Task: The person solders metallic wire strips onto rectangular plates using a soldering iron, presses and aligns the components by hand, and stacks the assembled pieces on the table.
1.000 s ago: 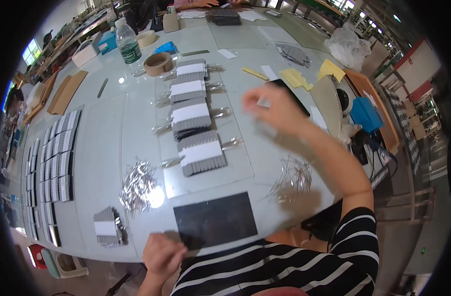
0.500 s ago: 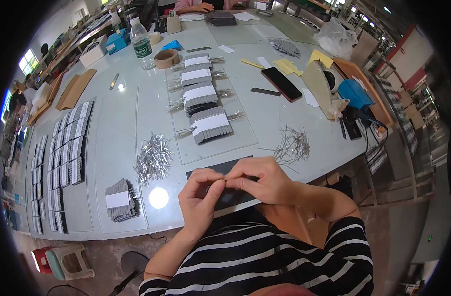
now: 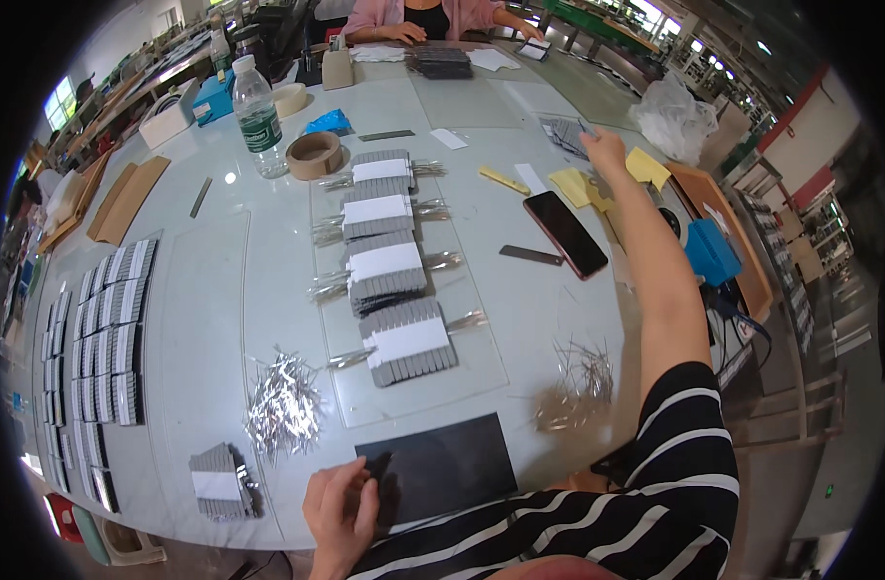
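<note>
My right arm stretches far across the table. Its hand pinches a grey strip at the edge of a loose pile of grey comb-like strips. Close to the table's front edge, my left hand rests by the left side of a dark mat, fingers loosely bent and thumb apart. I see nothing held in it. Two heaps of thin silvery pins lie on the table, the left heap and the right heap. Between them stands a column of banded grey bundles with pins sticking out at both sides.
Rows of banded strips and a small bundle lie on the left. A phone, metal blade, yellow cutter and blue device are at right. A bottle and tape roll stand behind. Someone sits opposite.
My hands were together in a pinch above the dark mat. The right has gone far forward to the strip pile; the left has come down beside the mat. The view has shifted.
</note>
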Motion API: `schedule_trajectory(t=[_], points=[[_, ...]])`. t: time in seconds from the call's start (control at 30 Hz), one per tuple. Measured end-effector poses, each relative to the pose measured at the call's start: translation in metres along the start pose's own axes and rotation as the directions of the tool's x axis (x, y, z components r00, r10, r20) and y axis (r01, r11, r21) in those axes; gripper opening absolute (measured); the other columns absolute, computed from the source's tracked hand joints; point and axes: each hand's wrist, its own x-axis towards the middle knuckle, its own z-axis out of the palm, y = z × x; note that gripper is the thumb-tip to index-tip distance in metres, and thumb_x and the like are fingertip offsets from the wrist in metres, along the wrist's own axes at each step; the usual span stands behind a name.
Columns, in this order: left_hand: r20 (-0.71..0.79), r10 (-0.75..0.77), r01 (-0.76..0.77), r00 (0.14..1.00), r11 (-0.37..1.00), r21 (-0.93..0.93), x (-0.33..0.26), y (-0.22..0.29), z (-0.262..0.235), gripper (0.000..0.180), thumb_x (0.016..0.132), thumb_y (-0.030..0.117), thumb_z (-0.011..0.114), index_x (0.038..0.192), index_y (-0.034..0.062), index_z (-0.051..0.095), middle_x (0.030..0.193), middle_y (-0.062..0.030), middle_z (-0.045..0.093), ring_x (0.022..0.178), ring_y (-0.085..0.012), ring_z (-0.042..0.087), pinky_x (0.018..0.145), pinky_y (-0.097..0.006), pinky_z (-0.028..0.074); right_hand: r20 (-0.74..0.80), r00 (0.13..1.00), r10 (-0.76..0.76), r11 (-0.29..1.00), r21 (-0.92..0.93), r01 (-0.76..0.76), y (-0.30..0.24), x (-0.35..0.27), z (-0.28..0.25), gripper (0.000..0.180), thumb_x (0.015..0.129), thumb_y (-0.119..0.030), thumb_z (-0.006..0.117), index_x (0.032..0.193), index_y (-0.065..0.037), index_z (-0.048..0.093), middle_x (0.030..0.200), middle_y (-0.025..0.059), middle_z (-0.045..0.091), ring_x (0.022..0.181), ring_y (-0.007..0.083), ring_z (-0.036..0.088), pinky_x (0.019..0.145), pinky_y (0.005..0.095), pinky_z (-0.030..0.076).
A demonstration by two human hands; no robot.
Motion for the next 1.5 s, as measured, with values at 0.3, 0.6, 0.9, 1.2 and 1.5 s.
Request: schedule_trajectory(t=[0.3,0.6,0.9,1.2,1.5], points=[[0.025,0.129,-0.129,0.991,0.992,-0.004,0.002,0.003,-0.008,0.024,0.072,-0.003,0.073,0.094,0.0059,0.070,0.075,-0.0052,0.065,0.065,-0.0226,0.058,0.060,-0.034,0.043,0.460,0.881,-0.114,0.841,0.517,-0.161,-0.107,-0.111,-0.062,0.026,0.085,-0.026,0.074,0.090,0.000,0.072,0.080,0.0032,0.070,0.076,0.0090,0.062,0.071,0.0259,0.049],[0.453,0.296,-0.066,0.841,0.887,-0.457,0.006,0.000,-0.020,0.018,0.082,0.008,0.073,0.099,0.0061,0.069,0.084,-0.0073,0.067,0.072,-0.0260,0.063,0.066,-0.036,0.050,-0.133,0.358,-0.924,-0.317,0.788,-0.527,-0.279,-0.275,-0.301,0.019,0.091,-0.011,0.069,0.096,0.007,0.072,0.098,0.0281,0.068,0.083,0.0360,0.069,0.076,0.0347,0.059],[0.673,0.394,0.031,0.626,0.849,-0.527,0.007,-0.005,-0.028,0.013,0.088,0.008,0.065,0.101,0.0040,0.068,0.079,-0.0110,0.062,0.070,-0.0286,0.062,0.061,-0.037,0.049,0.027,0.392,-0.920,-0.253,0.723,-0.643,-0.320,-0.298,-0.336,0.028,0.091,-0.025,0.069,0.096,0.003,0.073,0.102,0.0169,0.069,0.090,0.0230,0.061,0.076,0.0264,0.054],[0.666,0.399,0.053,0.631,0.834,-0.550,0.004,-0.008,-0.030,0.014,0.087,0.011,0.065,0.100,0.0054,0.069,0.081,-0.0119,0.063,0.075,-0.0327,0.062,0.065,-0.040,0.050,-0.035,0.463,-0.886,-0.397,0.575,-0.715,-0.286,-0.333,-0.334,0.015,0.089,0.001,0.065,0.099,0.012,0.068,0.091,0.0300,0.067,0.086,0.0368,0.069,0.076,0.0390,0.058],[0.502,0.423,-0.080,0.755,0.819,-0.569,-0.003,-0.014,-0.025,0.017,0.084,0.011,0.069,0.100,0.0043,0.069,0.079,-0.0125,0.063,0.073,-0.0306,0.062,0.064,-0.039,0.050,0.144,0.258,-0.955,0.138,0.990,-0.039,-0.354,-0.366,-0.352,0.024,0.082,-0.011,0.072,0.100,0.005,0.070,0.098,0.0183,0.070,0.088,0.0257,0.069,0.069,0.0309,0.056]])
